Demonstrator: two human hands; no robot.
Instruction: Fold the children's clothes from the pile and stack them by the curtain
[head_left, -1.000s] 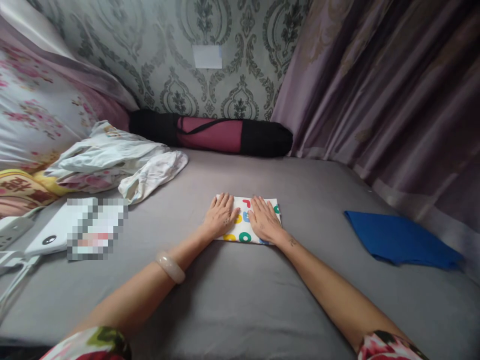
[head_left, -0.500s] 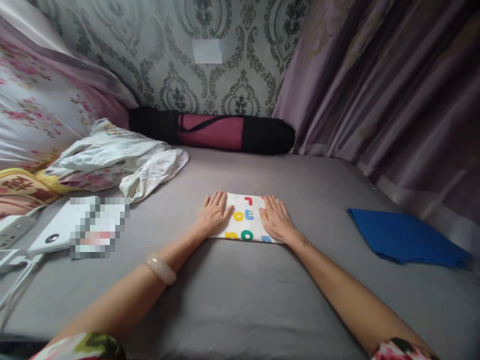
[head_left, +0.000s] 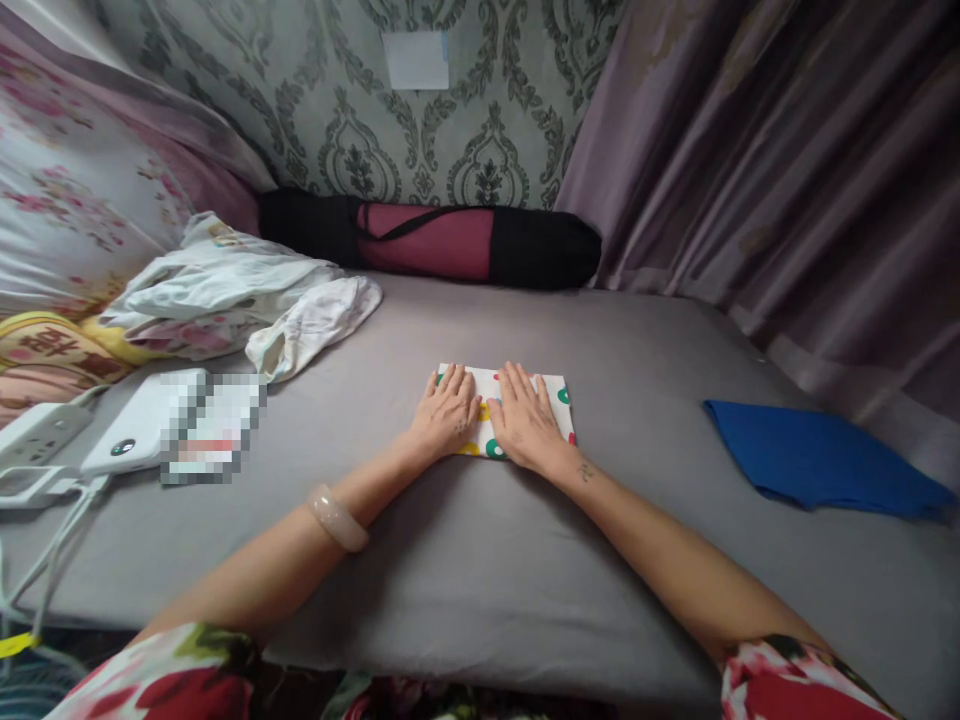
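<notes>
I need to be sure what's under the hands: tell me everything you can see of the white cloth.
The cloth is white, printed with coloured shapes, green, yellow and red among them, and looks like fabric. It lies flat as a rough rectangle, apparently folded, though its layers cannot be counted. It rests on the grey sheet. The left hand lies palm down over its left part, the right hand right of its middle; a strip along its right edge shows.

Grey patterned wall [head_left: 296, 110], mauve curtain [head_left: 697, 150]
</notes>
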